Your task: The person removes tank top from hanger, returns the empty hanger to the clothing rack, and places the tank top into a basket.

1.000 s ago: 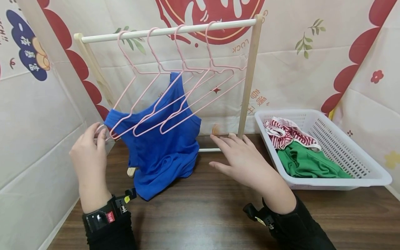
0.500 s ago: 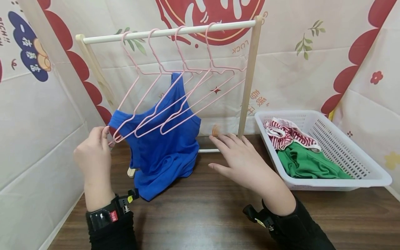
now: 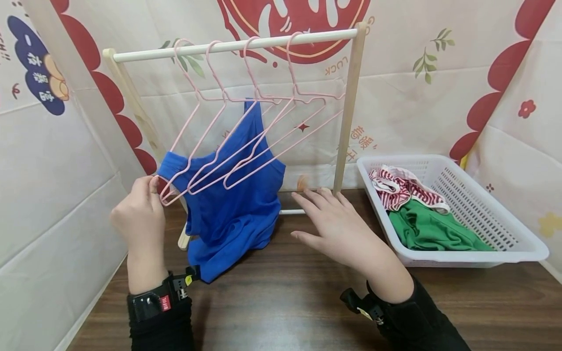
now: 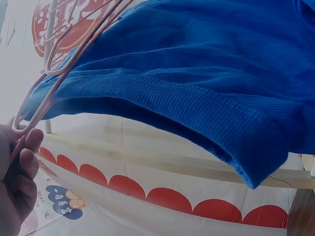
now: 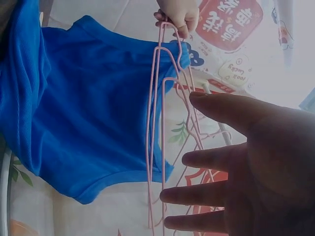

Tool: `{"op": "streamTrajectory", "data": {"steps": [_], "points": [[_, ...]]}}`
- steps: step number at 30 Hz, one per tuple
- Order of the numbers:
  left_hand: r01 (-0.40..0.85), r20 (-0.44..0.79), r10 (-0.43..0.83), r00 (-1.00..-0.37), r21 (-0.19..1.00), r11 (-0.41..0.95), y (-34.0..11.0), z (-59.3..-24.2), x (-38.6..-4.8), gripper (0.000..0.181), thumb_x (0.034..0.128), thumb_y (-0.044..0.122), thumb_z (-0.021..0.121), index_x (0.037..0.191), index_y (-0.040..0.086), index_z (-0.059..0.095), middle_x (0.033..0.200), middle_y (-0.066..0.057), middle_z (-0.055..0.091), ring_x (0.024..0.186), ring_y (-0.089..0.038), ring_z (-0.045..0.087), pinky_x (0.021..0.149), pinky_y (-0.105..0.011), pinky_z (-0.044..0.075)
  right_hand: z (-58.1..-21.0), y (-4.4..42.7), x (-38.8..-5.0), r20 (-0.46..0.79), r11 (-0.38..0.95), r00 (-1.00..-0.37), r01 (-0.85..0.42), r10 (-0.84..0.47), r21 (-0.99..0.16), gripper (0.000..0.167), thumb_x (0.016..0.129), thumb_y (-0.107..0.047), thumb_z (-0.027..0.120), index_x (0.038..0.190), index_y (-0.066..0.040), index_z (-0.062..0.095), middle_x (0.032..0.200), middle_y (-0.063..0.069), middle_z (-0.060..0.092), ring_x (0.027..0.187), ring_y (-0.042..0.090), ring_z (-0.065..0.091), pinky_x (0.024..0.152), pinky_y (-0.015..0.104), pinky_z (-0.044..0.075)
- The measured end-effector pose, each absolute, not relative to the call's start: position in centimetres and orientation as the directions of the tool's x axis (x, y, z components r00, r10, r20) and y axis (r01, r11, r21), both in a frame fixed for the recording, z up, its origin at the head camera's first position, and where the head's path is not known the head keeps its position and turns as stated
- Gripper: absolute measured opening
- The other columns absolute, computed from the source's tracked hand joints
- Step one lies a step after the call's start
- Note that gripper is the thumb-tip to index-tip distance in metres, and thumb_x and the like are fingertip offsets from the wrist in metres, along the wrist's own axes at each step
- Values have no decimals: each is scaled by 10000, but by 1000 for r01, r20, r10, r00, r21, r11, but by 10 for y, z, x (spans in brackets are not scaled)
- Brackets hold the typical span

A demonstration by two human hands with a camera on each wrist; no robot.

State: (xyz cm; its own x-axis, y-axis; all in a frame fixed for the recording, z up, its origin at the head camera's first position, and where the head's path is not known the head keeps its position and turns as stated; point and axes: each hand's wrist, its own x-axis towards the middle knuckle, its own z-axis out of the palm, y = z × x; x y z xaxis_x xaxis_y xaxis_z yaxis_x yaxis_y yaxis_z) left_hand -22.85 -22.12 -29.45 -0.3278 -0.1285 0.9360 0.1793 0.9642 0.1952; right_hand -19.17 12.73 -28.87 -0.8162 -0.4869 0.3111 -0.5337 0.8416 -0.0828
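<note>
"What's the surface like?"

"A dark brown worktop (image 3: 272,307) with wood grain running across it and a soft pale sheen on the near part."

"And the room around it?"

"Pale sheeting (image 3: 408,112) closes in the far, left and right sides. It has fold lines, green sprigs, red scalloped borders and a big red emblem (image 3: 298,29) at the far side, cut off at the top. On the left there's a dark blue badge (image 3: 40,66) with white characters."

"What stands on the worktop?"

"A rack (image 3: 232,45) toward the far left, with wooden posts and a white rail. Four pink hangers (image 3: 295,90) hook over the rail. At the right sits a white slotted basket (image 3: 478,257), with a striped cloth (image 3: 408,190) on its far side and a green cloth (image 3: 434,229) nearer."

"Where's the blue top (image 3: 237,214)?"

"Under the rail, among the hangers, one shoulder far up and the other to the left. Its lower folds hang in front of the rack, down to the worktop."

"And the hands?"

"The left hand (image 3: 142,214) pinches a hanger end, just beside the left shoulder of the top. The right hand (image 3: 335,224) grasps nothing, fingers spread, near the right post."
</note>
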Motion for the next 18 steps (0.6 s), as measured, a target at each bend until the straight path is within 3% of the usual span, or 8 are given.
{"op": "streamTrajectory", "data": {"steps": [5,11,18], "points": [[208,949,-151,-275,212,955,-219,-293,-227,361,1022,223,503,955,-106,633,676,-247,600,419,-365,445,421,-385,286,-289,127,-191,298,842,-821,-532,-487,-91,756,905,-588,578,1509,-181,375,1493,113,413,1402,346,286,1126,568,173],[222,953,-164,-256,223,949,-224,-290,-220,368,1019,227,498,975,-109,642,733,-255,640,441,-375,466,439,-385,301,-290,128,-192,303,840,-818,-536,-489,-89,754,906,-590,575,1510,-185,373,1493,107,413,1404,337,283,1123,573,174],[203,964,-145,-223,191,960,-238,-288,-212,326,995,206,552,959,-99,660,759,-237,674,424,-375,473,472,-244,175,-289,128,-192,307,837,-815,-539,-492,-89,757,905,-592,577,1507,-179,378,1490,107,415,1400,330,287,1122,571,180]]}}
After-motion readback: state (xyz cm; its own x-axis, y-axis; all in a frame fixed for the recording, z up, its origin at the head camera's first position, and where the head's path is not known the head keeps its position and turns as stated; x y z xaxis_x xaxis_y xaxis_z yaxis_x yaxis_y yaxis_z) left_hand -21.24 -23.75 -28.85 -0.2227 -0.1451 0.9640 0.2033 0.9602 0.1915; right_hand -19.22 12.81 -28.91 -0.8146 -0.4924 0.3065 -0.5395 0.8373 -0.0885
